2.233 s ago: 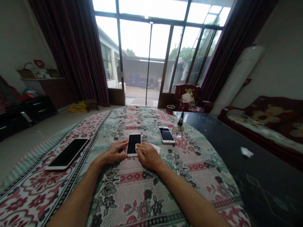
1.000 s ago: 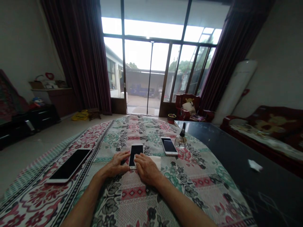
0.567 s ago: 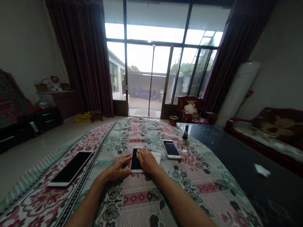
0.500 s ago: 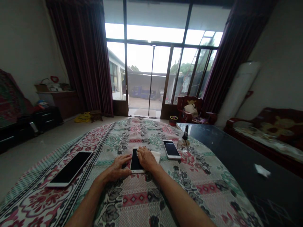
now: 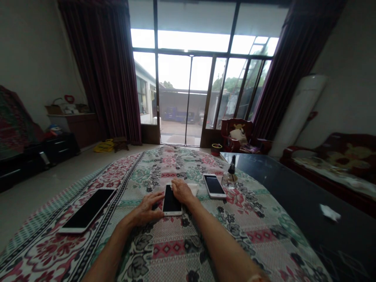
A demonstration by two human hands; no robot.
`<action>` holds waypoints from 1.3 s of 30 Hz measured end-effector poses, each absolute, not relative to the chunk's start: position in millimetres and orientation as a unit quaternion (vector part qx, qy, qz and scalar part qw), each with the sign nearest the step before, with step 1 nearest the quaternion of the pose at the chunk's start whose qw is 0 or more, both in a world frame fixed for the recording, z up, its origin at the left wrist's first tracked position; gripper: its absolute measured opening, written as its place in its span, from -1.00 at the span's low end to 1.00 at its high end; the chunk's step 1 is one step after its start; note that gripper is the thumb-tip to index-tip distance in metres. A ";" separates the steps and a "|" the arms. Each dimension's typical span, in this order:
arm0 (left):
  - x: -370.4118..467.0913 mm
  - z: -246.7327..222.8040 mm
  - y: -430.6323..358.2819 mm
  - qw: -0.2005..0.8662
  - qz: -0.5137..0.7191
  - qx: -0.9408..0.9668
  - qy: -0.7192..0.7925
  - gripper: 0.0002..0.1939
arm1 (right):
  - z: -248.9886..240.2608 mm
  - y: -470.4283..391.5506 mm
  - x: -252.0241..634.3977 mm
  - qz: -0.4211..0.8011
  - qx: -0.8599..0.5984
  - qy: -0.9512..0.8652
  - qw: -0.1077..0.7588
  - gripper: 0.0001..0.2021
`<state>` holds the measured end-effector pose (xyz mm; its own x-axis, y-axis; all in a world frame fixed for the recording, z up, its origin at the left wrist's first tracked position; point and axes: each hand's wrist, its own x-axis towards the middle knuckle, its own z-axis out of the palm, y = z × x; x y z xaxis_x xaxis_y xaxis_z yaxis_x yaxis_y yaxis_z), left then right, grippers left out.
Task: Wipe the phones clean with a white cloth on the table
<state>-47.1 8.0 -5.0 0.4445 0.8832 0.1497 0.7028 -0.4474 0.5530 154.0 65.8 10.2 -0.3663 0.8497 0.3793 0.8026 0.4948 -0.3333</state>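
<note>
Head view: see white phone well inside edge of floral cloth, with free cloth leftward to tablet. Find left hand spread, touching phone's left edge; right hand, fingers together, pressed over white tissue at phone's upper right. Count two phones, with second phone near bottle; one tablet, one bottle.
</note>
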 end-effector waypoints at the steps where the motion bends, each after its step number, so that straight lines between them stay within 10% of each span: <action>1: -47.3 -6.0 8.3 0.210 0.214 0.824 0.481 -0.32 | 9.9 63.2 154.4 0.045 -0.500 -0.825 0.259 -0.79; 39: -51.0 -21.5 15.7 0.170 0.232 0.838 0.463 -0.33 | 4.2 -48.9 170.5 0.082 -0.452 -0.846 0.270 -0.63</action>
<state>-51.0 15.7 -21.5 0.4634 0.8552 0.2321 0.6970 -0.5136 0.5004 170.5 -48.9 4.2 -0.4464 0.8088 0.3829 0.7203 0.5787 -0.3824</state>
